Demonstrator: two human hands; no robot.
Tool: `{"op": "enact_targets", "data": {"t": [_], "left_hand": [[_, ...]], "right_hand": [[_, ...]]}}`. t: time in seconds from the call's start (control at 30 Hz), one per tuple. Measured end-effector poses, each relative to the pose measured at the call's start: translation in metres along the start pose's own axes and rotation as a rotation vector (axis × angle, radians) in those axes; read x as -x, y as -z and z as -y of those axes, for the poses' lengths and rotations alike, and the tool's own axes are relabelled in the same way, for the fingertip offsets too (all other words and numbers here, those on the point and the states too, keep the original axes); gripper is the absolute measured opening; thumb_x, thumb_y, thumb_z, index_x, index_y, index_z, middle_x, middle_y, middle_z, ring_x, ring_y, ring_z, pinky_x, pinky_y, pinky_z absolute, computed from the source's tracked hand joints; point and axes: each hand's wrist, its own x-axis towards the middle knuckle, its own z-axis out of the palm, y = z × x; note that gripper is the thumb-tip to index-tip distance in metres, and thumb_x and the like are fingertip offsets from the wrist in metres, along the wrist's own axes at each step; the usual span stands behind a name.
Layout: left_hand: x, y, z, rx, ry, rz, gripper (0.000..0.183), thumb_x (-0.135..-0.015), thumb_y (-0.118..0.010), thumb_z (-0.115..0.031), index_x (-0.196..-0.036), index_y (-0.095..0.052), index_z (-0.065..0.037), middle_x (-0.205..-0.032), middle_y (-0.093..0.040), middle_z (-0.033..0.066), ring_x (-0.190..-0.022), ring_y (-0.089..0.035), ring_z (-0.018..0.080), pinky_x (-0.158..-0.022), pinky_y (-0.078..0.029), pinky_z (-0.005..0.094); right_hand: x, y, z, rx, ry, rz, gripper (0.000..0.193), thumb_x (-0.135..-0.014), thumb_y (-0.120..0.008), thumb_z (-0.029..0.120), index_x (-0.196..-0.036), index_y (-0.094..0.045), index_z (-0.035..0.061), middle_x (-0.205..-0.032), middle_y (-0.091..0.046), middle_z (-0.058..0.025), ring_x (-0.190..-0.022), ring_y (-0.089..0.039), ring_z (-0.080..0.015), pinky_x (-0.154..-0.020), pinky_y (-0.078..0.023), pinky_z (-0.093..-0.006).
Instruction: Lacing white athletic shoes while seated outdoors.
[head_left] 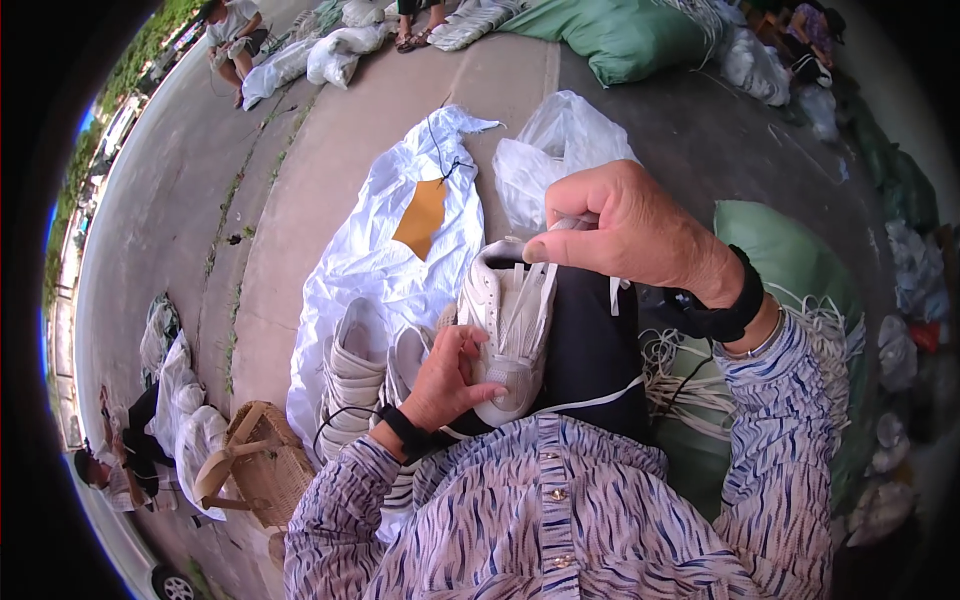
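A white and grey sneaker [516,375] rests on my dark-trousered lap, its toe toward me. My left hand [447,378] grips it at the toe, thumb on the front and fingers along the left side. Above the shoe's collar, my right hand [625,235] is closed in a pinch on a white shoelace, whose loose end hangs below the fingers. Pale laces run over the shoe's tongue. Another white lace [595,398] trails across my lap. The exact grip point is partly hidden by the right thumb.
Left of my lap, stacked white sneakers [352,375] stand by a crumpled white sack [345,255] with an orange-brown patch. Ahead lies a clear plastic bag [567,130]. Bundled white laces [690,385] lie on a green sack [765,245] at right. A woven basket [272,465] stands left; people sit farther off.
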Motion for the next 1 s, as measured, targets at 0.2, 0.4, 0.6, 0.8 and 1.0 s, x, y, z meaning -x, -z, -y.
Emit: {"op": "enact_targets", "data": {"t": [0.2,0.4,0.6,0.8,1.0], "left_hand": [[0.005,0.001,-0.011,-0.069,-0.02,-0.023,0.069,-0.06,-0.085,-0.017,-0.115,-0.043,-0.01,-0.095,-0.044,0.0072,-0.074,-0.049,0.0177,-0.066,-0.046,0.0263],[0.01,0.002,-0.007,-0.127,-0.09,-0.055,0.068,-0.06,-0.085,-0.019,-0.114,-0.044,-0.009,-0.095,-0.044,0.0081,-0.082,-0.05,0.0204,-0.07,-0.046,0.029],[0.007,-0.003,0.009,0.007,-0.094,-0.029,0.067,-0.062,-0.084,-0.024,-0.114,-0.044,-0.009,-0.097,-0.045,0.0086,-0.083,-0.05,0.0209,-0.072,-0.046,0.03],[0.007,0.003,-0.003,-0.146,-0.16,-0.047,0.061,-0.066,-0.082,-0.025,-0.113,-0.046,-0.008,-0.096,-0.048,0.0085,-0.081,-0.053,0.0199,-0.071,-0.046,0.0288],[-0.027,0.019,-0.035,-0.061,-0.15,0.013,0.022,-0.077,-0.072,-0.014,-0.094,-0.061,-0.007,-0.079,-0.057,0.004,-0.065,-0.057,0.0146,-0.059,-0.047,0.0268]], "right_hand": [[-0.009,0.001,0.019,0.65,0.422,0.04,0.026,-0.073,-0.066,0.028,-0.064,-0.06,0.0043,-0.058,-0.058,-0.0136,-0.059,-0.062,-0.0276,-0.056,-0.049,-0.0386],[-0.013,-0.026,0.027,0.428,0.063,0.276,0.03,-0.073,-0.066,0.028,-0.06,-0.053,0.0051,-0.058,-0.055,-0.0119,-0.056,-0.056,-0.0315,-0.053,-0.043,-0.0392],[-0.006,-0.002,0.044,0.179,-0.026,-0.019,0.03,-0.074,-0.064,0.026,-0.057,-0.057,0.0027,-0.054,-0.055,-0.0137,-0.05,-0.055,-0.0245,-0.051,-0.044,-0.0359],[0.014,0.006,0.042,0.159,-0.06,0.264,0.025,-0.074,-0.064,0.021,-0.06,-0.057,0.0014,-0.056,-0.055,-0.0151,-0.055,-0.058,-0.0275,-0.052,-0.044,-0.0363],[0.031,0.002,0.054,0.612,0.433,0.114,0.021,-0.072,-0.066,0.018,-0.069,-0.048,0.0063,-0.067,-0.047,-0.0055,-0.055,-0.055,-0.0228,-0.049,-0.043,-0.0332]]}}
